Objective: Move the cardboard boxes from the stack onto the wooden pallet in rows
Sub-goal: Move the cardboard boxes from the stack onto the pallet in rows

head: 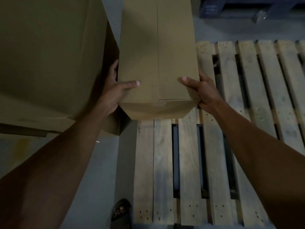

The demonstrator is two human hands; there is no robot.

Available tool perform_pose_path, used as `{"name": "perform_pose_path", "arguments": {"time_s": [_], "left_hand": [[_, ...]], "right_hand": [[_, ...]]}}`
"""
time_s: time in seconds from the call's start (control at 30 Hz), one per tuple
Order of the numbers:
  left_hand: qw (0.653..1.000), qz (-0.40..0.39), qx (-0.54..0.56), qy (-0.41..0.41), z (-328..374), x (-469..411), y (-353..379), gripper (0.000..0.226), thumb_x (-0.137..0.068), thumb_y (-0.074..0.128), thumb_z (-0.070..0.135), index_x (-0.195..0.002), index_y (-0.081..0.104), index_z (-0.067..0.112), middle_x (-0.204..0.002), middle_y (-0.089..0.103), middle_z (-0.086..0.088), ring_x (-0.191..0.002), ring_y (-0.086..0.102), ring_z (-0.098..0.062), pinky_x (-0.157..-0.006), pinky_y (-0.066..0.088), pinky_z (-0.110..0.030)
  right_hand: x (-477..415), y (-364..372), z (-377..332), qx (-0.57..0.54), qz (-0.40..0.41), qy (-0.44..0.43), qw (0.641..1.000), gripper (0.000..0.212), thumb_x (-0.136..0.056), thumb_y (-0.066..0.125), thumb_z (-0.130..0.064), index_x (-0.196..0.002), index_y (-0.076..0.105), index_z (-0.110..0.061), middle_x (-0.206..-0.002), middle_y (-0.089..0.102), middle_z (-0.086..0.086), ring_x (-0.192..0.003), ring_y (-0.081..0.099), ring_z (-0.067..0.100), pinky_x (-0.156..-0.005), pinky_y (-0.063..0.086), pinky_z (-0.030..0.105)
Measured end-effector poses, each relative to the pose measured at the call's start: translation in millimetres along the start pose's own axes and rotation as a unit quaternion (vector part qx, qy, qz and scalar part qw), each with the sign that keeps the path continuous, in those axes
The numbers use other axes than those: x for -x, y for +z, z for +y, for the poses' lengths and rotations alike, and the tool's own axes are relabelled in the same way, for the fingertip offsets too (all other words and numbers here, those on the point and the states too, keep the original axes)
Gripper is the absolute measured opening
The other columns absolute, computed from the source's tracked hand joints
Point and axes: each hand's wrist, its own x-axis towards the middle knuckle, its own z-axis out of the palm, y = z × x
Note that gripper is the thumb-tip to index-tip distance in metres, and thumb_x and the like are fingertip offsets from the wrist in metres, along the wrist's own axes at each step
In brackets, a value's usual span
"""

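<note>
A long brown cardboard box with a taped seam along its top lies over the left side of the wooden pallet. My left hand grips its near left corner, thumb on top and fingers down the side. My right hand grips the near right corner the same way. Whether the box rests on the slats or hangs just above them cannot be told. A much larger cardboard box of the stack stands close on the left, almost touching my left hand.
Grey floor runs between the stack and the pallet. My sandalled foot stands at the pallet's near left corner. A dark blue pallet lies on the floor at the far right. Bare slats stretch to the right of the box.
</note>
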Motion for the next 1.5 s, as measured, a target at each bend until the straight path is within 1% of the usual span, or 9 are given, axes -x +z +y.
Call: {"name": "perform_pose_path", "arguments": {"time_s": [0.57, 0.8, 0.97, 1.07, 1.13, 1.23, 1.33, 1.4, 1.5], "left_hand": [[0.999, -0.034, -0.017, -0.017, -44, -25, -7, 0.108, -0.071, 0.088, 0.006, -0.157, 0.027, 0.029, -0.144, 0.054, 0.011, -0.129, 0.055, -0.010, -0.102, 0.052, -0.036], [0.998, -0.026, -0.041, -0.030, -46, -29, -5, 0.110, -0.072, 0.087, 0.008, -0.159, 0.025, 0.032, -0.145, 0.053, 0.010, -0.126, 0.055, -0.007, -0.101, 0.049, -0.031], [0.997, 0.003, -0.062, -0.055, -30, -16, 3, 0.112, -0.076, 0.085, 0.014, -0.162, 0.015, 0.032, -0.160, 0.036, 0.005, -0.132, 0.043, -0.007, -0.105, 0.042, -0.032], [0.995, 0.034, -0.059, -0.066, -8, 3, 9, 0.098, -0.087, 0.078, 0.014, -0.162, 0.016, 0.028, -0.166, 0.026, 0.001, -0.136, 0.036, -0.009, -0.102, 0.038, -0.030], [0.995, 0.044, -0.072, -0.062, 11, 20, 10, 0.089, -0.090, 0.075, 0.016, -0.161, 0.022, 0.026, -0.164, 0.030, -0.001, -0.144, 0.034, -0.016, -0.105, 0.037, -0.032], [0.993, 0.051, -0.089, -0.051, 55, 54, 11, 0.073, -0.092, 0.072, 0.017, -0.156, 0.035, 0.021, -0.153, 0.044, 0.000, -0.137, 0.043, -0.018, -0.106, 0.039, -0.029], [0.994, 0.064, -0.083, -0.033, 126, 95, 14, 0.054, -0.094, 0.069, 0.013, -0.144, 0.050, 0.016, -0.130, 0.057, 0.002, -0.115, 0.053, -0.011, -0.079, 0.043, -0.009], [0.995, 0.075, -0.069, -0.014, 185, 124, 13, 0.046, -0.094, 0.070, 0.012, -0.137, 0.056, 0.015, -0.126, 0.061, 0.000, -0.112, 0.057, -0.012, -0.083, 0.043, -0.014], [0.995, 0.079, -0.049, 0.021, 289, 176, 7, 0.040, -0.093, 0.071, 0.011, -0.131, 0.059, 0.015, -0.122, 0.066, -0.002, -0.108, 0.062, -0.013, -0.091, 0.045, -0.022]], "right_hand": [[-16, 6, 45, 0.020, 0.017, 0.014, 1.000, 0.087, -0.074, 0.085, -0.030, -0.151, 0.043, -0.033, -0.138, 0.062, -0.004, -0.129, 0.056, 0.019, -0.112, 0.045, 0.045], [-20, 10, 48, 0.039, 0.044, 0.010, 0.998, 0.075, -0.078, 0.080, -0.022, -0.144, 0.048, -0.035, -0.133, 0.062, -0.004, -0.123, 0.058, 0.019, -0.107, 0.048, 0.048], [-15, 15, 38, 0.068, 0.075, 0.049, 0.994, 0.057, -0.086, 0.078, -0.021, -0.138, 0.054, -0.021, -0.121, 0.066, -0.003, -0.113, 0.062, 0.017, -0.101, 0.051, 0.037], [2, 19, 24, 0.117, 0.093, 0.066, 0.987, 0.063, -0.091, 0.073, -0.030, -0.147, 0.045, -0.019, -0.138, 0.059, 0.004, -0.117, 0.059, 0.017, -0.097, 0.050, 0.031], [18, 21, 6, 0.137, 0.115, 0.074, 0.981, 0.072, -0.093, 0.069, -0.036, -0.154, 0.035, -0.018, -0.150, 0.048, 0.005, -0.121, 0.055, 0.016, -0.095, 0.049, 0.027], [47, 31, -42, 0.138, 0.134, 0.058, 0.980, 0.064, -0.095, 0.067, -0.032, -0.151, 0.040, -0.018, -0.137, 0.054, 0.000, -0.105, 0.054, 0.009, -0.079, 0.045, 0.016], [87, 49, -114, 0.123, 0.132, 0.045, 0.983, 0.053, -0.090, 0.071, -0.034, -0.139, 0.053, -0.024, -0.128, 0.059, -0.004, -0.113, 0.058, 0.016, -0.099, 0.048, 0.034], [114, 63, -178, 0.100, 0.114, 0.032, 0.988, 0.039, -0.087, 0.071, -0.033, -0.123, 0.059, -0.028, -0.118, 0.067, -0.001, -0.106, 0.065, 0.020, -0.094, 0.052, 0.042], [168, 91, -290, 0.057, 0.082, -0.009, 0.995, 0.023, -0.092, 0.068, -0.022, -0.114, 0.063, -0.021, -0.103, 0.070, 0.003, -0.085, 0.066, 0.017, -0.077, 0.053, 0.036]]}}
